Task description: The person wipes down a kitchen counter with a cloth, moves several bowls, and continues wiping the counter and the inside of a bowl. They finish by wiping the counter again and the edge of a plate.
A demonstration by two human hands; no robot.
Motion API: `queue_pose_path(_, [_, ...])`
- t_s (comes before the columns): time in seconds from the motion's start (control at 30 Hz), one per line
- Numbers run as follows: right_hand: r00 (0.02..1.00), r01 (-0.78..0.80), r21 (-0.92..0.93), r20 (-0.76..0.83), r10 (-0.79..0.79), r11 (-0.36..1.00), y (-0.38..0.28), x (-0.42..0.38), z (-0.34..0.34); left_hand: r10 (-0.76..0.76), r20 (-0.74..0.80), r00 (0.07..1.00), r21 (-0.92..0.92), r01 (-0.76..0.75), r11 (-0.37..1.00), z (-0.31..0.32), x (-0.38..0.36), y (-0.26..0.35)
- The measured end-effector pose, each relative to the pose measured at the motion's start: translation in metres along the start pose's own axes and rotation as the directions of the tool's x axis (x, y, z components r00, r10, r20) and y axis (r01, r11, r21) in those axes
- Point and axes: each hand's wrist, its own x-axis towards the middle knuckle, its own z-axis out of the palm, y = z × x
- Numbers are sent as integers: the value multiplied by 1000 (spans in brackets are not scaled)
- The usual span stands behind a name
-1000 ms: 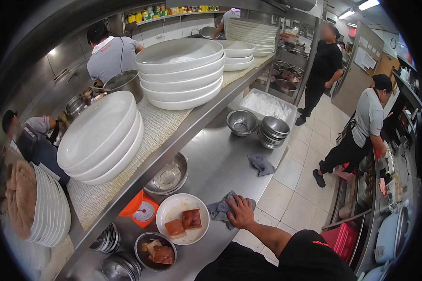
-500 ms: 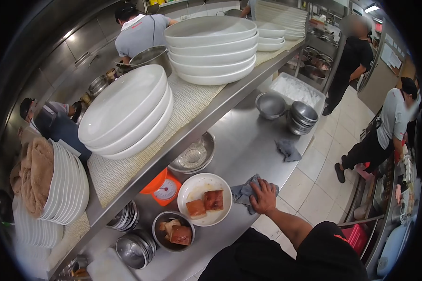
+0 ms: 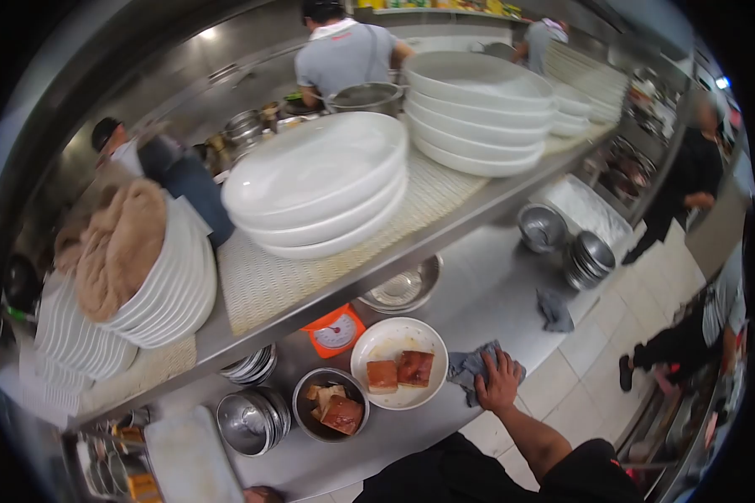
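Observation:
My right hand (image 3: 498, 382) lies over a crumpled grey cloth (image 3: 466, 366) on the steel counter, fingers spread and flat on it. Just left of the cloth is a round white dish (image 3: 435, 333) with two pieces of browned, glazed meat (image 3: 415, 368) in it. Beside that dish stands a steel bowl (image 3: 303, 413) holding more meat chunks, one with a glossy brown skin. A small part of what looks like my left hand (image 3: 264, 495) shows at the bottom edge; its fingers are hidden.
An orange dial scale (image 3: 335, 332) and a steel colander (image 3: 432, 281) stand behind the dish. Stacked steel bowls (image 3: 245, 425) and a white board (image 3: 191, 457) are at left. A raised shelf (image 3: 310, 281) carries stacked white plates (image 3: 315, 180). Several people are nearby.
The camera view has turned left, so everything sits farther right in the picture. What seems to be my left hand has come in at the bottom. My right hand remains on the cloth.

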Motion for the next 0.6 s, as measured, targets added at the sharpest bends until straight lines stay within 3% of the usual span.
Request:
queue_pose_path(0.13, [1000, -7, -4, 8, 7, 1000, -2, 1, 2, -165, 32, 986, -45, 167, 985, 25, 16, 4])
queue_pose_path(0.17, [1000, -22, -10, 17, 22, 1000, 0, 0, 3, -549, -75, 833, -631, 386, 672, 31, 19, 4])
queue_pose_path(0.2, [999, -28, -10, 26, 29, 1000, 0, -1, 4, -834, 88, 545, -961, 268, 73, 38, 27, 4])
queue_pose_path(0.23, [1000, -11, -13, 27, 11, 1000, 0, -1, 5, -834, 106, 541, -959, 278, 59, 46, 37, 3])
queue_pose_path(0.3, [997, -42, -36, 56, 44, 998, -2, 0, 4, -855, -47, 517, -912, 326, 248, 84, 84, 1])
queue_pose_path(0.33, [995, -55, -29, 77, 57, 998, -3, 0, 3, -826, -115, 552, -847, 380, 371, 102, 106, -3])
queue_pose_path(0.37, [996, -44, -30, 77, 47, 999, -1, -1, 5, -828, -104, 551, -849, 385, 363, 99, 96, -1])
queue_pose_path(0.43, [998, -45, -34, 49, 47, 998, 2, -2, 10, -690, -248, 680, -679, 385, 625, 84, 74, 2])
queue_pose_path(0.57, [998, -38, -26, 52, 39, 999, 0, -2, 8, -697, -157, 700, -684, 432, 588, 78, 78, 3])
queue_pose_path(0.6, [997, -47, -36, 67, 49, 998, 0, -2, 8, -757, -130, 641, -754, 432, 495, 95, 103, 0])
